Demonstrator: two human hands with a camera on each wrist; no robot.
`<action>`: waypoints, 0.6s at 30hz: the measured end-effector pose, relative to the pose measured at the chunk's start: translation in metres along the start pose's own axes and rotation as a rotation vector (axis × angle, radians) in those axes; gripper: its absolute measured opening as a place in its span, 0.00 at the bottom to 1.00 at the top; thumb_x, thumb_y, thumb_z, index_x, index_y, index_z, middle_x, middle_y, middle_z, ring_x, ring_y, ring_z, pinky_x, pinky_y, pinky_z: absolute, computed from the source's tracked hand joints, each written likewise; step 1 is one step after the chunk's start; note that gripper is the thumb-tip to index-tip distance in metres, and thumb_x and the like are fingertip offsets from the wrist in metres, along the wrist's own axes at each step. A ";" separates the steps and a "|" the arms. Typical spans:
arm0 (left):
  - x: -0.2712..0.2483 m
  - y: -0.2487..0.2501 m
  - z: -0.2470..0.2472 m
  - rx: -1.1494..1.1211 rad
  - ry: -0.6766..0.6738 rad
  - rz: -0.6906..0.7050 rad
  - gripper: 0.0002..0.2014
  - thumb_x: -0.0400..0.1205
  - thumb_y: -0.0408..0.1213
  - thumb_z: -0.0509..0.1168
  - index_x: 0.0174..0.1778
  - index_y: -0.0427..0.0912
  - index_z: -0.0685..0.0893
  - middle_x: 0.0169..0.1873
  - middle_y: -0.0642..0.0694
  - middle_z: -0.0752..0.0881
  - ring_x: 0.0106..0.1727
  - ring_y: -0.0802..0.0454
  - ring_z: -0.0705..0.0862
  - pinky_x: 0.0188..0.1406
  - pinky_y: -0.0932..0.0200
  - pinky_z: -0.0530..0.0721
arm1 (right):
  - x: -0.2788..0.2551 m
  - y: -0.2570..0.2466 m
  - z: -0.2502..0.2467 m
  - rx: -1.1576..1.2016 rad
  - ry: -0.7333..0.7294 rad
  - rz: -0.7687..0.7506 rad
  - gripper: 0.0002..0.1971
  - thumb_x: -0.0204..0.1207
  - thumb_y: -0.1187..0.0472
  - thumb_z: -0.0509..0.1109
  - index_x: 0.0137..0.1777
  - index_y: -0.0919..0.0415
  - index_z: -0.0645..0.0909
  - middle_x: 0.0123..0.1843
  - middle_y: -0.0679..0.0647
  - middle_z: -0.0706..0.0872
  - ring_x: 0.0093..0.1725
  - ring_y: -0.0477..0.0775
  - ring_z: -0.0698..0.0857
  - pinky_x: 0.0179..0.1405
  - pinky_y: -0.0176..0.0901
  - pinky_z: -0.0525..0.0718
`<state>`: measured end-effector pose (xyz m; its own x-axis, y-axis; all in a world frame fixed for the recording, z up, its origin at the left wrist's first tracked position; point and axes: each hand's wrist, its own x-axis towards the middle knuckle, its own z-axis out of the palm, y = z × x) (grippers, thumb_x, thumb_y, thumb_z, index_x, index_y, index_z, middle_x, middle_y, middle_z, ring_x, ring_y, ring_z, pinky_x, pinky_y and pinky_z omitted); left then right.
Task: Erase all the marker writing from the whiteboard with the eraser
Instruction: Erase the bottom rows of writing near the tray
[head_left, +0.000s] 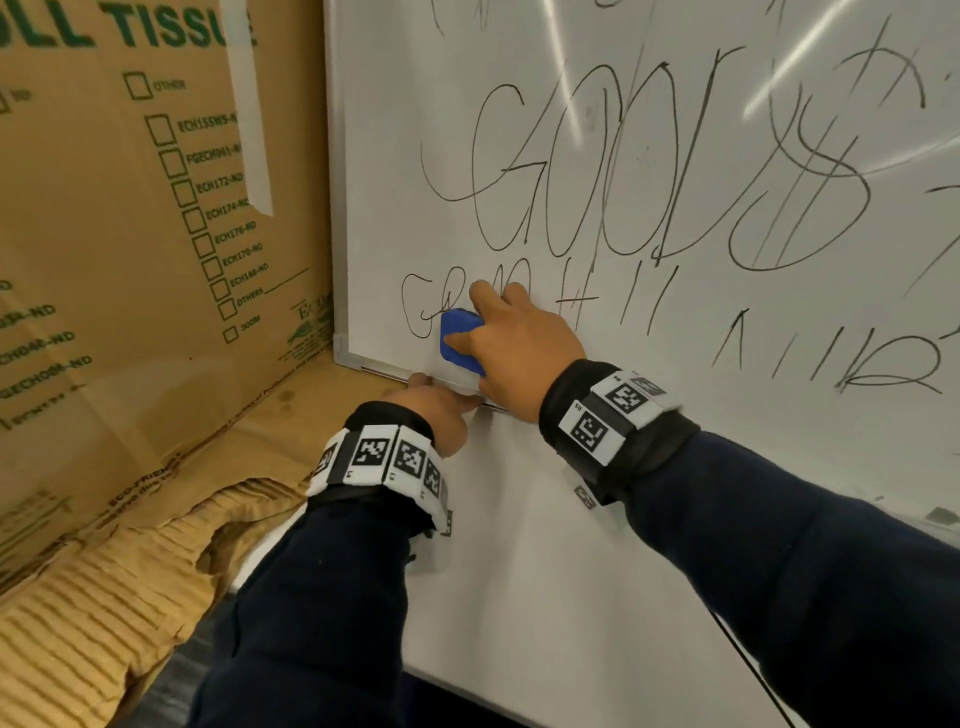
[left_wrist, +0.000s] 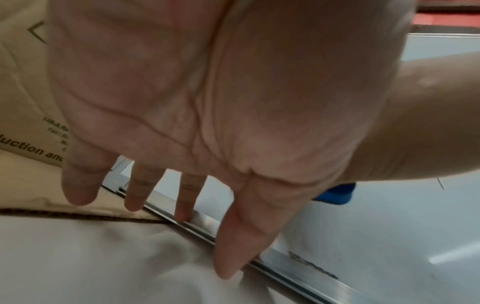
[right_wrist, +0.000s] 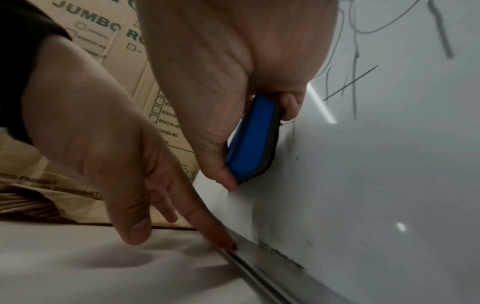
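Sleeves (head_left: 322, 613) fill the foreground, dark, tag bands on both wrists. Further left, torn cardboard box (head_left: 130, 218) flanks the board.

Left hand (head_left: 439, 410): fingers (left_wrist: 183, 197) straight and spread, holding nothing, tips on the aluminium bottom frame (left_wrist: 205, 221) of the whiteboard (head_left: 519, 130). Looks like bracing only.

Right hand (head_left: 524, 343): thumb (right_wrist: 221, 172) under, fingers over, pinching the blue eraser (head_left: 460, 332). Its felt face sits on the board over the lower-row "GR…" scribble, just above the left fingertips.

Marker writing (head_left: 623, 171) mostly intact: "GOOD" row above the right fingers, more strokes to their right. Early in the job, I'd say.

Risks:
- Board appears to lean, not mounted; hard swipes could make it slide since straight fingertips hold weakly.
- Narrow pinch: eraser could tilt onto an edge and leave streaks.
- A downward stroke could hit the left fingertips.
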<state>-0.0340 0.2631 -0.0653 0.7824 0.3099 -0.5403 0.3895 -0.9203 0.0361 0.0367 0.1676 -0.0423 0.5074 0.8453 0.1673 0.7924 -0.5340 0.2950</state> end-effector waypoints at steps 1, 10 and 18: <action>0.004 0.000 0.001 0.019 -0.008 -0.003 0.33 0.87 0.35 0.54 0.86 0.62 0.50 0.85 0.39 0.47 0.85 0.36 0.54 0.81 0.38 0.64 | 0.005 -0.004 0.002 -0.005 0.001 -0.002 0.21 0.71 0.59 0.76 0.65 0.48 0.82 0.69 0.55 0.68 0.61 0.61 0.73 0.32 0.47 0.74; 0.012 -0.008 0.006 0.042 0.054 -0.077 0.27 0.89 0.38 0.52 0.85 0.39 0.57 0.83 0.37 0.61 0.82 0.39 0.63 0.81 0.43 0.65 | 0.034 -0.030 0.008 -0.022 0.016 -0.053 0.18 0.71 0.57 0.77 0.62 0.49 0.84 0.70 0.56 0.68 0.61 0.64 0.74 0.32 0.48 0.73; 0.004 -0.022 0.012 -0.087 0.045 -0.056 0.34 0.85 0.37 0.54 0.83 0.71 0.52 0.87 0.46 0.41 0.84 0.34 0.52 0.80 0.37 0.65 | 0.008 -0.009 0.009 0.014 0.050 -0.037 0.25 0.74 0.58 0.75 0.71 0.46 0.79 0.68 0.56 0.68 0.61 0.63 0.72 0.38 0.49 0.80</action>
<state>-0.0453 0.2821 -0.0780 0.7785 0.3727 -0.5051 0.4723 -0.8778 0.0803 0.0364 0.1792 -0.0520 0.4604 0.8641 0.2032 0.8151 -0.5022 0.2888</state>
